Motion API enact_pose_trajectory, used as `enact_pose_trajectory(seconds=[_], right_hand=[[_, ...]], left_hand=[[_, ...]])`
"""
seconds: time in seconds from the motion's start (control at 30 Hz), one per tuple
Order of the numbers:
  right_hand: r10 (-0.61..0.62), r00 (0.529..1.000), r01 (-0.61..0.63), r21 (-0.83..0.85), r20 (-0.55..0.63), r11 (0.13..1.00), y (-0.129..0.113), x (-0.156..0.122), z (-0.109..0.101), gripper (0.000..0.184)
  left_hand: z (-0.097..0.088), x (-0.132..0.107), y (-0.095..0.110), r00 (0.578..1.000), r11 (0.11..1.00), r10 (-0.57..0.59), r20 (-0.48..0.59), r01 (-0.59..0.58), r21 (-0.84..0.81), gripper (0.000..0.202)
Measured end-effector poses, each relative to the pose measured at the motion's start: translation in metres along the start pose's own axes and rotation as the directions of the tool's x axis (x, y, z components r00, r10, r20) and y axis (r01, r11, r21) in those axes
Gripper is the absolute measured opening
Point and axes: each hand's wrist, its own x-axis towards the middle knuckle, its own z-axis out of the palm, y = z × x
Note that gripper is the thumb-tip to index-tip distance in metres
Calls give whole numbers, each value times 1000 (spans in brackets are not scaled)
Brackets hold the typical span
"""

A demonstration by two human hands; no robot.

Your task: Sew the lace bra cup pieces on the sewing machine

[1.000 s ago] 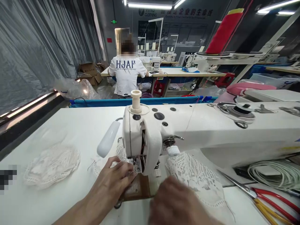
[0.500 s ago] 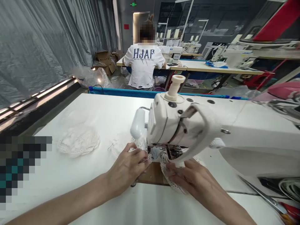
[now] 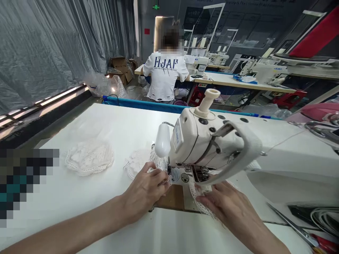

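Observation:
A white sewing machine (image 3: 190, 141) stands in front of me, its needle area low at the left end of its head. My left hand (image 3: 147, 187) is closed at the left of the presser foot, with curled fingers on white lace fabric (image 3: 159, 161) that runs behind the foot. To the right of the needle plate (image 3: 184, 177), my right hand (image 3: 227, 201) pinches a lace strip (image 3: 198, 199), partly hidden by the machine's curved guard. Another lace piece (image 3: 137, 160) lies just beyond my left hand.
A lace pile (image 3: 90, 157) lies on the white table (image 3: 127, 123) at left. Scissors (image 3: 293, 222) and a coiled cable (image 3: 325, 218) are at the right. Beyond the blue table edge (image 3: 143, 105), a person in a white shirt (image 3: 165, 76) sits at another sewing table.
My right hand has shifted slightly right with its lace strip, showing more of the needle plate. My left hand stays almost in place. The whole view has tilted a little.

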Motion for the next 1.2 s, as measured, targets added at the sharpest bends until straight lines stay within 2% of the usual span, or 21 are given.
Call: enact_pose_trajectory(seconds=[0.13,0.2,0.27,0.37,0.5,0.63,0.9,1.07,1.2], right_hand=[[21,992,-41,-160,-126,986,2,3,-6,44],[26,984,-53,-155,-176,987,-1,4,-4,42],[-51,986,44,-43,-156,998,-9,5,1,35],[-207,972,220,127,-110,967,-26,7,14,27],[-254,960,269,133,-117,954,-38,10,32,31],[-242,963,253,97,-118,962,-40,14,39,33],[-108,984,130,159,-138,979,-56,13,31,27],[-47,995,61,155,-94,986,-60,10,27,29],[-30,994,45,149,-101,988,-61,10,24,27]], left_hand=[[1,-1,-1,1000,1000,-8,11,8,11,13],[1,-1,-2,1000,1000,-2,16,2,30,10],[2,-1,-4,1000,999,4,16,-5,49,8],[3,-2,-6,999,998,-7,36,5,59,8],[3,-2,-7,997,999,-39,73,37,31,10],[1,-1,-7,995,999,-46,89,46,7,10],[7,-2,-5,998,999,-40,54,41,-25,11],[20,-4,-9,999,999,35,-31,-34,37,11],[20,-2,-9,994,996,69,-81,-65,56,18]])
